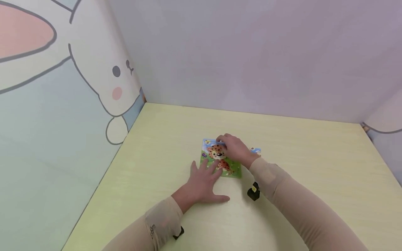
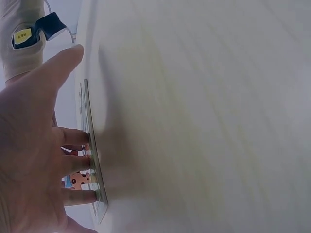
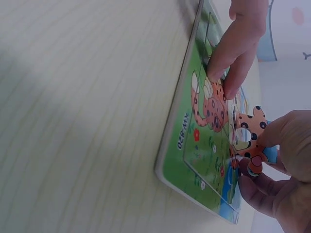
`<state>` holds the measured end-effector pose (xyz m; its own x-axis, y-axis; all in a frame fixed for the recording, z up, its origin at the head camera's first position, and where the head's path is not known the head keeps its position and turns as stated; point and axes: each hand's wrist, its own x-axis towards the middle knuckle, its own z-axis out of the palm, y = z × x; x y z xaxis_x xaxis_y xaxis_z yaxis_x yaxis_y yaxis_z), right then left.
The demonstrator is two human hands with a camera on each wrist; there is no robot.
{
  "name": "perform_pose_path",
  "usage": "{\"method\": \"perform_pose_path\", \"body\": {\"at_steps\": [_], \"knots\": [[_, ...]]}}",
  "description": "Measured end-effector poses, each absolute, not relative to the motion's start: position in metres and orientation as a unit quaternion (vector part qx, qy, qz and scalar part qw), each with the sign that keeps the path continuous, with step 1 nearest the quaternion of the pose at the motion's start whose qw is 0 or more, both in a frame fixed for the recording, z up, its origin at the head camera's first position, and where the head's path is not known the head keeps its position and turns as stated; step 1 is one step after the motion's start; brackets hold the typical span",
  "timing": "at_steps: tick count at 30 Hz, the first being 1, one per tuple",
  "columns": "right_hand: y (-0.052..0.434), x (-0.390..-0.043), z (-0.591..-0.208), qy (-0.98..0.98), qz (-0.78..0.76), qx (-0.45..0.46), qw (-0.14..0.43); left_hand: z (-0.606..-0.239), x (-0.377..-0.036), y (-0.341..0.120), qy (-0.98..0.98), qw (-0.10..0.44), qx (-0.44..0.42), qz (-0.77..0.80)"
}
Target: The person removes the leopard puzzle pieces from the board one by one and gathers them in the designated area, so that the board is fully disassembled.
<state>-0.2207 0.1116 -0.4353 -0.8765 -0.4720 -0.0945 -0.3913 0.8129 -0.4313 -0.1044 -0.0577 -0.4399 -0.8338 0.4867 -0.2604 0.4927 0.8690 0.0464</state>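
A flat puzzle board (image 1: 233,169) lies near the middle of the pale yellow table (image 1: 314,167); it shows a spotted orange leopard on green grass with a blue sky at its far edge. The right wrist view shows the board's thin raised rim and small letters on its green edge.

The right hand (image 1: 233,148) is over the far part of the board; its fingers are curled and pinch a puzzle piece (image 3: 248,141); the piece is orange with dark spots, and it sits tilted, just above the picture, at the leopard's head. The thumb and fingers hold it from both sides.

The left hand (image 1: 204,181) lies flat on the table at the near left side of the board; its fingers are straight and spread apart; the fingertips (image 3: 221,68) press down on the near part of the picture, on the leopard's body; the thumb points right along the table.

Another small piece (image 1: 255,150), blue and white, lies on the table just right of the board, behind the right wrist.

Both arms wear tan sleeves (image 1: 292,202); a small black and yellow thing (image 1: 253,191) sits under the right wrist.

On the left wall there is a big white cartoon rabbit (image 1: 106,69) with a pink cheek; the far wall (image 1: 251,52) is plain and pale purple.
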Motion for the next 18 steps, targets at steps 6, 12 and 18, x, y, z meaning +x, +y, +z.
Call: {"method": "perform_pose_path", "body": {"at_steps": [6,12,18], "knots": [[0.1112,-0.22,-0.4392,0.949,-0.207,-0.225,0.082,-0.4391,-0.1039,-0.0585,0.958,0.134,0.255,0.002],[0.1096,-0.2199,-0.4367,0.949,-0.222,-0.207,0.081,-0.4372,-0.1041,-0.0573,0.958,0.133,0.256,0.005],[0.1131,-0.2189,-0.4365,0.949,-0.219,-0.213,0.075,-0.4378,-0.1055,-0.0538,0.957,0.138,0.257,0.002]]}}
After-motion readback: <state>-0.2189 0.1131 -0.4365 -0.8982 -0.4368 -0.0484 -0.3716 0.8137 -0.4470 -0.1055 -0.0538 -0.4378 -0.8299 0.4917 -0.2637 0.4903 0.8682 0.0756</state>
